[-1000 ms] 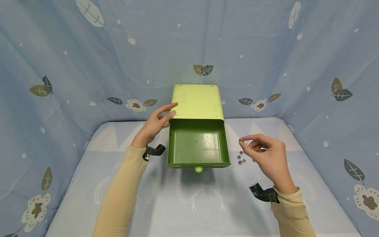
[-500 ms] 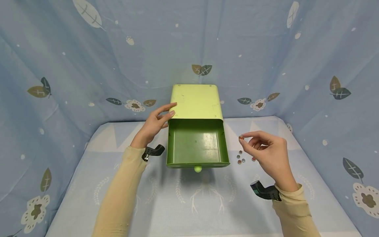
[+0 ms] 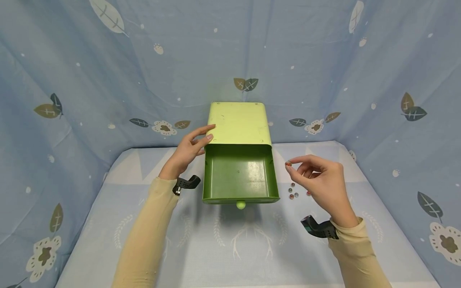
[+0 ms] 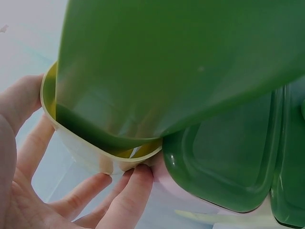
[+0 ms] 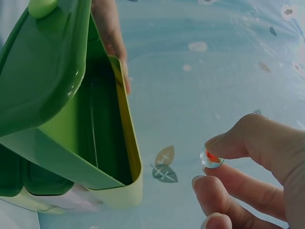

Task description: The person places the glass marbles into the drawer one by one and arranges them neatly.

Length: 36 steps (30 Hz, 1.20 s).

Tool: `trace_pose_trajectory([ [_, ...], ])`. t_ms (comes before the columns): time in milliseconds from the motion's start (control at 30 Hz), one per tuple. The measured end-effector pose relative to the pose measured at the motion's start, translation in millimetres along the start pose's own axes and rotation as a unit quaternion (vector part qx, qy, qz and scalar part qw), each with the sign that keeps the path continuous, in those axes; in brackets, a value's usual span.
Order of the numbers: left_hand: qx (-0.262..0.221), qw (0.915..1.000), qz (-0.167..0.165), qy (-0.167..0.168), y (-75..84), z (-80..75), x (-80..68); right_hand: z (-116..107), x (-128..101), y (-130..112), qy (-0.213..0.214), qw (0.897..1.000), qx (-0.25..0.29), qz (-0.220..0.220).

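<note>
A light green box [image 3: 239, 122] stands at the back of the table with its dark green drawer [image 3: 239, 176] pulled out and bare inside. My left hand [image 3: 189, 150] rests with straight fingers against the box's left side [image 4: 86, 143]. My right hand [image 3: 317, 180] is raised just right of the drawer and pinches a small glass marble [image 3: 288, 163] with a red fleck [image 5: 212, 159] between thumb and forefinger. Several more marbles [image 3: 293, 194] lie on the cloth below that hand.
A round light green knob [image 3: 241, 205] sticks out of the drawer front. Blue patterned cloth [image 3: 108, 80] covers the table and rises as walls on three sides. Black wrist mounts [image 3: 317, 228] sit on both sleeves.
My right hand has risen a little and moved left toward the drawer with the marble pinched. The left hand and the box have stayed still.
</note>
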<state>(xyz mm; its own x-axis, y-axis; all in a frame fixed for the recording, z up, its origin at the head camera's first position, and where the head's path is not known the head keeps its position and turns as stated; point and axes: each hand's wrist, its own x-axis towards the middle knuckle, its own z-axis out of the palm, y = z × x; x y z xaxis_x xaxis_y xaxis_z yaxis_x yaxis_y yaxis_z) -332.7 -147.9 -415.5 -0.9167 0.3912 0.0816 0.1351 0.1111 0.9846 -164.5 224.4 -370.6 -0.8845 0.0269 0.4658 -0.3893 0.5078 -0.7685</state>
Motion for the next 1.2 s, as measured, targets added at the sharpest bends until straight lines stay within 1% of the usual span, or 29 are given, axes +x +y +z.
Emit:
trace_pose_trajectory([
  [367, -0.003, 1.0000, 0.002, 0.001, -0.7, -0.3, 0.8, 8.7, 10.5, -1.6, -0.017, 1.000, -0.009, -0.021],
  [600, 0.000, 1.0000, 0.001, 0.001, -2.0, -0.1, 1.1, 13.5, 17.1, -2.7, -0.025, 0.999, -0.013, -0.044],
  [1000, 0.001, 1.0000, 0.002, 0.001, -1.3, 0.0, 1.0, 21.1, 28.3, -7.6, -0.031, 0.995, -0.026, -0.087],
  [1200, 0.001, 1.0000, 0.002, 0.002, -0.9, -0.1, 1.0, 24.6, 33.6, -12.1, -0.030, 0.994, -0.030, -0.097],
])
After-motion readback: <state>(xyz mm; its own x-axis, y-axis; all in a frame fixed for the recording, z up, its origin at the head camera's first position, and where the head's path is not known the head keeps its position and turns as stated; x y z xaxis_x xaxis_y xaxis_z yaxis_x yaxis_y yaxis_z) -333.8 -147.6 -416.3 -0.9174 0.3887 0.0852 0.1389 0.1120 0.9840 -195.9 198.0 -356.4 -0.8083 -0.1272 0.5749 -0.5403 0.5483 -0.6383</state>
